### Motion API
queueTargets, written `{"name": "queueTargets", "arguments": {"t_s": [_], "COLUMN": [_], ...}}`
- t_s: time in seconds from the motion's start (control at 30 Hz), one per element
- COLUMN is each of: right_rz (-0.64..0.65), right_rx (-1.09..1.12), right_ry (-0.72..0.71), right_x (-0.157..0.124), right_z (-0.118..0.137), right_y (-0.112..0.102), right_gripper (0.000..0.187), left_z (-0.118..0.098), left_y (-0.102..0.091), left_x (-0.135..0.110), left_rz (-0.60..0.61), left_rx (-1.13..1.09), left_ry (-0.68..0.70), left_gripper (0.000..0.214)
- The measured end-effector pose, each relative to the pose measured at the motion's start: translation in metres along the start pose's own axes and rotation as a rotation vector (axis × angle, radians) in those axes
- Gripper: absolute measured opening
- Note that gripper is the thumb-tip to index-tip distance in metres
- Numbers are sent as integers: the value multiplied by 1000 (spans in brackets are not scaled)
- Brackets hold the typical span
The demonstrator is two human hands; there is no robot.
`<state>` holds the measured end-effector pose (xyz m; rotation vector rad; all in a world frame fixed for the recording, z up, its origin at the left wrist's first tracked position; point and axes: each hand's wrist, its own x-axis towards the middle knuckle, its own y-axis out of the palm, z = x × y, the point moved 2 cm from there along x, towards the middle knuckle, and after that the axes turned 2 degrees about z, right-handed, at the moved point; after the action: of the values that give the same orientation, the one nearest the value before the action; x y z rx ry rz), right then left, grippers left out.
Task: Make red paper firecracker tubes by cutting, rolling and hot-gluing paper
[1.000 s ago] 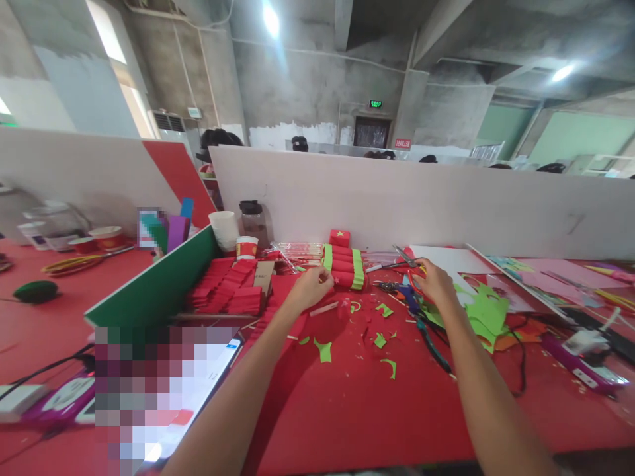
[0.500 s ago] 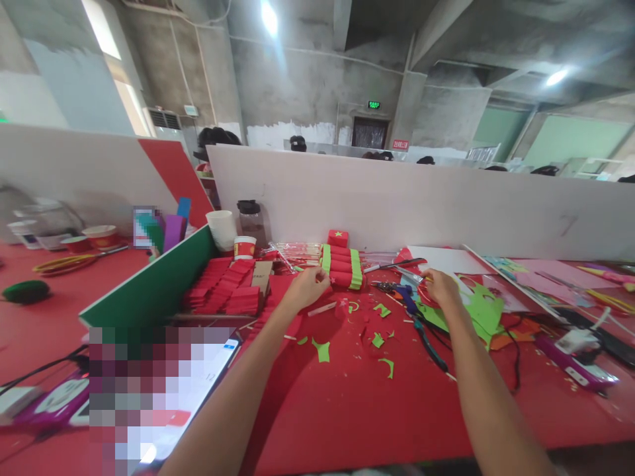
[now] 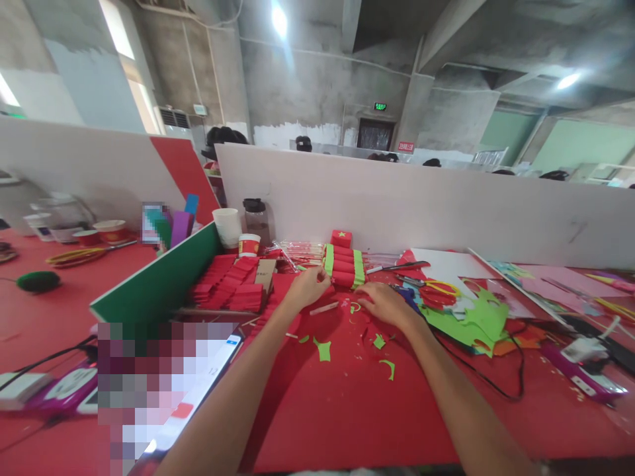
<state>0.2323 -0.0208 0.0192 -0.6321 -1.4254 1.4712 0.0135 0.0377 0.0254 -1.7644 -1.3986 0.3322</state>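
Note:
My left hand (image 3: pixel 310 288) is closed, thumb and fingertips together beside a row of red rolls (image 3: pixel 343 264) with lime-green ends. Anything it pinches is too small to make out. Low over the table, my right hand (image 3: pixel 387 304) reaches leftward with its fingers apart and nothing visible in them. Near those fingertips lie a small pinkish star (image 3: pixel 346 303) and a curled green scrap (image 3: pixel 355 308). A pale stick (image 3: pixel 324 309) rests between the hands. Scissors with yellow handles (image 3: pixel 443 287) lie right of my right hand.
Stacked red pieces (image 3: pixel 233 281) sit at left, beside a green divider (image 3: pixel 153 277). A phone (image 3: pixel 198 390) lies by my left forearm. Green sheets (image 3: pixel 476 317) and a black cable (image 3: pixel 510 396) are at right. Cups (image 3: pixel 249 245) and a bottle (image 3: pixel 256 221) stand by the white partition (image 3: pixel 421 205).
My right hand has come away from the scissors at right and moved left, close to my left hand. My left hand stays closed in about the same place. The view has shifted slightly.

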Motion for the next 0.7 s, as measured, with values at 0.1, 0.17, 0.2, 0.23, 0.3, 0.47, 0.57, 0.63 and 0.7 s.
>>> {"name": "queueTargets", "arguments": {"t_s": [0.1, 0.17, 0.2, 0.23, 0.3, 0.47, 0.57, 0.63, 0.7], "right_rz": [69, 63, 52, 43, 42, 155, 324, 351, 329], "right_rx": [-22, -39, -58, -86, -163, -258, -172, -129, -118], "right_ry": [-75, 0, 77, 176, 405, 729, 767, 771, 766], "right_x": [3, 2, 0, -3, -13, -43, -50, -49, -46], "right_z": [20, 16, 9, -1, -27, -86, -99, -99, -96], "right_y": [11, 7, 2, -4, -18, -38, -34, -31, -30], "right_gripper": [23, 21, 20, 18, 17, 36, 40, 36, 31], "left_z": [0, -1, -2, -3, -5, -8, -9, -9, -10], "left_y": [-1, -2, -2, -3, -3, -3, -3, -4, -4], "left_x": [0, -1, -2, -2, -4, -6, -7, -7, -7], "left_rz": [-17, -23, -23, -20, -12, 8, 12, 9, 5], "left_rx": [24, 58, 81, 105, 150, 183, 182, 178, 172], "left_ry": [3, 2, -2, -9, -23, -17, -21, -25, -26], "left_gripper": [15, 15, 16, 16, 16, 16, 15, 14, 14]}}
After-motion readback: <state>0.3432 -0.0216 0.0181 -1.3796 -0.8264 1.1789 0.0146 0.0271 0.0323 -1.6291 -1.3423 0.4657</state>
